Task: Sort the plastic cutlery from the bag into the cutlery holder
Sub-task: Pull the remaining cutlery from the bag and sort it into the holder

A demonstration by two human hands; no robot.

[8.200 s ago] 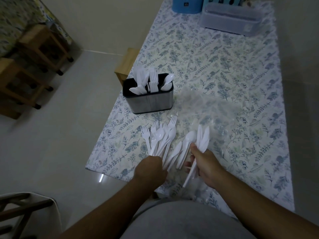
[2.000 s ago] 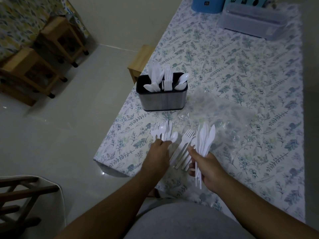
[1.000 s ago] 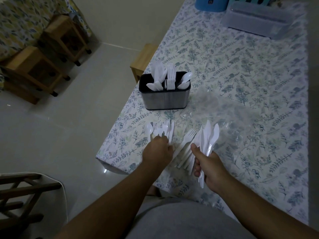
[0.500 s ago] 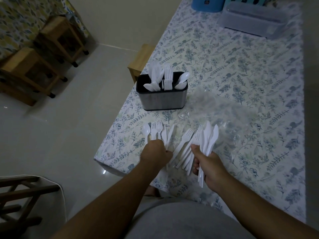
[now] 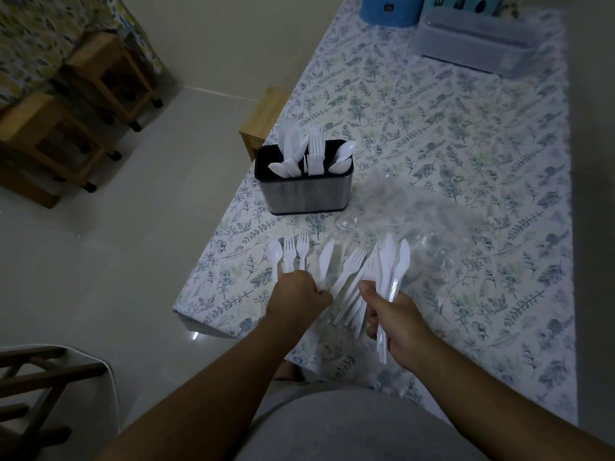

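Table (image 5: 466, 134), leaf-print cloth; person at its near edge.

Holder (image 5: 304, 188) — dark, metal-fronted, upright near the table's left edge, well beyond both hands. Left compartment holds knives, middle forks, right spoons, all standing with heads up.

Loose cutlery, white plastic, flat on the cloth between holder and hands: a spoon (image 5: 275, 256), two forks (image 5: 295, 249) side by side, a knife (image 5: 325, 257) and a further fork (image 5: 349, 266), fanned with heads pointing away from the person. Handles of the spoon and two forks run under the left hand (image 5: 298, 296); more pieces lie between the two hands, count unclear.

Left hand: fingers curled into a loose fist, knuckles up, resting on the handle ends. Whether it actually grips any piece cannot be told — the fingertips are hidden beneath the hand.

Right hand (image 5: 397, 324): fingers wrapped tight around a bundle (image 5: 391, 267) of knives, with at least one fork head showing behind them. Blades fan up and forward above the thumb; handle ends stick out below the palm.

Bag (image 5: 432, 227): clear, crumpled, lying right of the holder and behind the bundle; its outline is hard to trace against the print.

Lighting dim; fine detail of the pieces is lost.
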